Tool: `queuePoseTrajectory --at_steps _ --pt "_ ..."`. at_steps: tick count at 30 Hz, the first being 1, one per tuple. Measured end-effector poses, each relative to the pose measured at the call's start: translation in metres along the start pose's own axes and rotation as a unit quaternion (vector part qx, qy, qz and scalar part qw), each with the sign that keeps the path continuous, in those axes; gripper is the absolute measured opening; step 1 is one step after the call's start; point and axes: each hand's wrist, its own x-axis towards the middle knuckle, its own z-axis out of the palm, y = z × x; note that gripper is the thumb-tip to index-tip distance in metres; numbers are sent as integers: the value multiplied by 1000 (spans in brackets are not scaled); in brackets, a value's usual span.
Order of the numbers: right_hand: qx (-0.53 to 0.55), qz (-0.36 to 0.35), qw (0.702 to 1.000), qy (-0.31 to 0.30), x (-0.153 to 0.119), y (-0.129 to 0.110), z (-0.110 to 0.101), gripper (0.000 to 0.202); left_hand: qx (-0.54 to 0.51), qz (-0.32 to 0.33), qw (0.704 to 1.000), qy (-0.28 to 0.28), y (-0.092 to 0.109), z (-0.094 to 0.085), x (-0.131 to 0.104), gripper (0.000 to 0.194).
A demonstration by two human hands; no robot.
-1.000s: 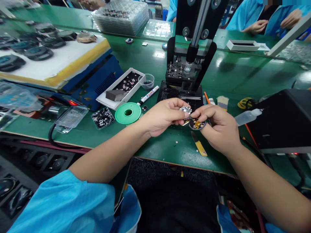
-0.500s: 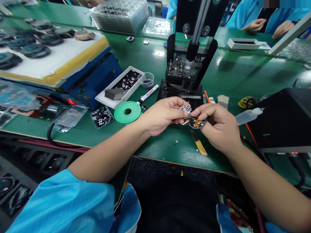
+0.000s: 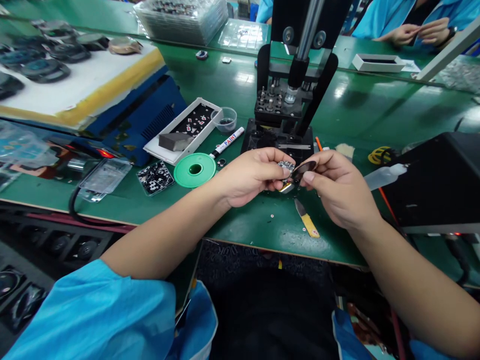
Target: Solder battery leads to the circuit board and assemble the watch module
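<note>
Electronics assy workshop: green bench [image 3: 247,222] w/ press [image 3: 279,106], sm. parts [image 3: 154,179], stacked clear trays [image 3: 183,26].

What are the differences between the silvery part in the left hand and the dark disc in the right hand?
The silvery part looks light and uneven; the dark disc looks smoother. The left hand pinches the silvery part, while the right hand grips the dark disc. Both are small and held close together.

"PAINT" on the white marker [image 3: 229,142]

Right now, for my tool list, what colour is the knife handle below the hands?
The knife handle is yellow, best seen in the head view.
</note>
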Motion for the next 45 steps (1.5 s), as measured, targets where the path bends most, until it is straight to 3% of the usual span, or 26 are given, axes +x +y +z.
queuePoseTrajectory --at_steps 10,21,29,35,40,45 --pt "8 -6 1000 -10 -1 0 -1 17 5 -8 1000 10 1 1 1 14" --pt "-67 -86 994 -20 -6 -4 2 16 64 21 998 17 1 6 -1 15" --pt "-79 -74 994 -12 -7 -5 3 13 76 23 997 9 -1 4 -2 23" --pt "-56 -73 996 -4 -4 -2 1 18 68 16 997 20 -1 2 0 14" --pt "-67 -68 995 -3 -3 0 0 15 64 29 997 4 -2 2 1 19" --pt "-91 -70 993 -17 -5 0 0 11 83 50 995 26 -4 5 0 18"
